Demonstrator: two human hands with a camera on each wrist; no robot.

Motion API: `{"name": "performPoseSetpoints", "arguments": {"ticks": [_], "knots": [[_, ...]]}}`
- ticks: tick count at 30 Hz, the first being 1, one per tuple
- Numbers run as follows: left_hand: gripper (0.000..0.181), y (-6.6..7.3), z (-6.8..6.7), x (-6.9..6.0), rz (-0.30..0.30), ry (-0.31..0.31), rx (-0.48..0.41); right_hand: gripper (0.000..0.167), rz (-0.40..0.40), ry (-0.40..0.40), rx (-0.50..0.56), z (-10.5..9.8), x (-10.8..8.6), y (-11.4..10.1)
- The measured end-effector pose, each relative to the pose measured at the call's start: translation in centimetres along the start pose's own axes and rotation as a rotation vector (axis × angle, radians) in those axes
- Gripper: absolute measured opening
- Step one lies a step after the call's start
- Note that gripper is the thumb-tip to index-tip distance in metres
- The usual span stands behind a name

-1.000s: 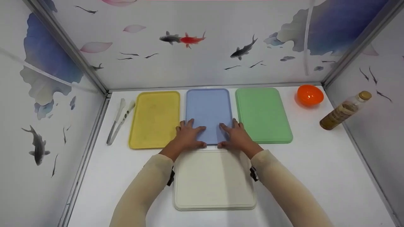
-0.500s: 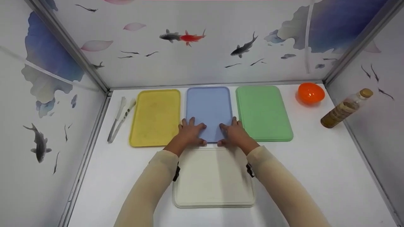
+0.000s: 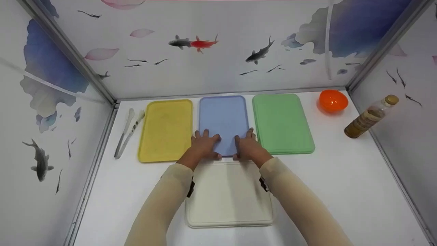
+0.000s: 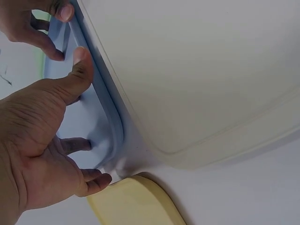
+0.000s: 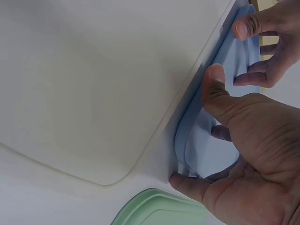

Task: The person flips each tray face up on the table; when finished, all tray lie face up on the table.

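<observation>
White bench enclosed by pale walls [image 3: 205, 77] printed with fish and petals; four trays are laid out on the white tabletop [image 3: 344, 181]. The blue tray [image 3: 223, 114] is placed centrally in the far row, between the yellow tray [image 3: 166, 130] on its left and the green tray [image 3: 283, 124] on its right, with narrow gaps to both. Its near end is framed by the left hand [image 3: 204, 147] at the near left corner and the right hand [image 3: 248, 147] at the near right corner. In both hands, fingers are spread and fairly straight; no clenching is seen, and the tray is touched, not grasped. In the wrist views each thumb is held at the near rim, and a fingertip is set inside the tray; outer fingers are extended past the side edges. The cream tray [image 3: 228, 201] is positioned just nearer, below the wrists. Tongs [image 3: 132, 131] are laid beside the yellow tray; an orange bowl [image 3: 333, 101] and an upright, capped bottle [image 3: 363, 123] are placed at right.
</observation>
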State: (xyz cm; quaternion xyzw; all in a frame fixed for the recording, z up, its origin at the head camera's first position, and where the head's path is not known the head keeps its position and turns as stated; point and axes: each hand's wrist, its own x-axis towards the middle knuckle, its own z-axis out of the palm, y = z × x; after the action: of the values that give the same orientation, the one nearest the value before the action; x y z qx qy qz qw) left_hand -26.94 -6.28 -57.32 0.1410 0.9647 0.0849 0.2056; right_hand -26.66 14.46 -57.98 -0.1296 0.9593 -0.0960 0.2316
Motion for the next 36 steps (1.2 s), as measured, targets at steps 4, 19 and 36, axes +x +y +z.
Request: {"name": "performPoseSetpoints", "arguments": {"ticks": [4,19,36], "knots": [[0.077,0.4,-0.2,0.0,-0.018,-0.01,0.01,0.091,-0.004,-0.002,0.009,0.0,-0.2,0.1],[0.075,0.7,-0.2,-0.4,-0.018,0.001,0.021,0.087,-0.051,0.074,0.002,0.4,-0.7,0.7],[0.101,6.6,3.8,4.0,0.138,0.16,-0.373,0.075,-0.141,0.455,0.072,-0.2,-3.4,11.7]]}}
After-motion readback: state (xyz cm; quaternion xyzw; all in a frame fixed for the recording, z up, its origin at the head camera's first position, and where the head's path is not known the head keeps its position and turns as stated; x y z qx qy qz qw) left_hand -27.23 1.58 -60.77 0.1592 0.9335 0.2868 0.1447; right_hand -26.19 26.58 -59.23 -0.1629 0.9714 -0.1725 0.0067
